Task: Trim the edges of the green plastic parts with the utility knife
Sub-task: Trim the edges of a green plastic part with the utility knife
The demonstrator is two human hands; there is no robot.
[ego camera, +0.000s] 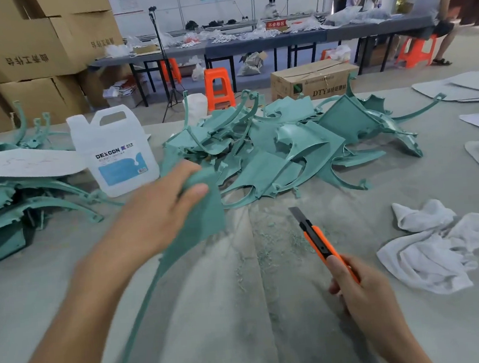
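My left hand (159, 208) grips a green plastic part (199, 228) by its wide upper end, lifted above the table; its thin curved arm trails down toward me. My right hand (360, 289) holds an orange utility knife (319, 241) with the blade out, pointing up and away, a little right of the held part and apart from it. A big heap of green plastic parts (287, 148) lies behind on the table. A second stack of green parts (17, 200) sits at the left.
A white DEXCON jug (114, 151) stands left of the heap. A crumpled white cloth (435, 248) lies at the right. Green shavings (269, 236) litter the grey table cover. Grey flat sheets (462, 89) sit far right. Cardboard boxes, orange stools and people are beyond the table.
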